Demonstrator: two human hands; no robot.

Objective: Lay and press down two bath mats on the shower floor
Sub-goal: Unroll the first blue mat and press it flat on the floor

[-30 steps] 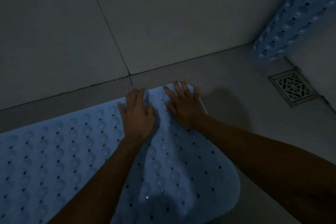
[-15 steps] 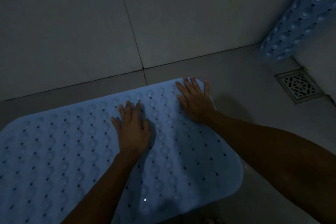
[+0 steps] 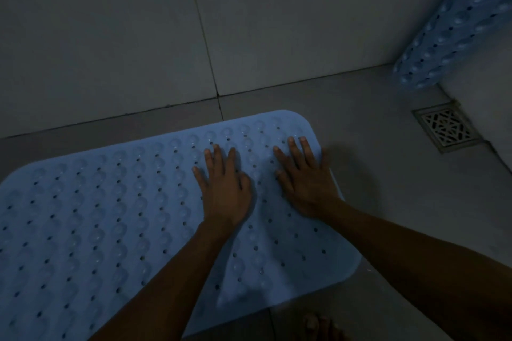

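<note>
Across the lower left and centre of the frame: a pale blue bath mat [image 3: 91, 219] lies flat on the grey tiled shower floor [image 3: 388, 180], its surface covered in rows of round bumps and small holes. Its far edge runs near the foot of the tiled wall [image 3: 110, 36], its rounded right corner sits mid-frame.

Left hand [image 3: 224, 188], centre of frame: palm down on the mat, fingers straight and slightly spread, gripping nothing.

Right hand [image 3: 304, 180], just right of the left: also flat, palm down, fingers spread, near the mat's right edge with the little finger at or over that edge. Holds nothing. Hands close together but apart.

Upper right corner: second blue mat [image 3: 454, 25], same bumpy pattern, standing propped in the corner, its lower end at the floor. Whether it is rolled or only curved cannot be told in the dim light.

Right of frame, below that mat: square metal floor drain [image 3: 447, 129] with a lattice grille, well apart from the flat mat.

Bottom edge, right of centre: bare toes [image 3: 318, 325] on the floor just beside the mat's near edge
</note>
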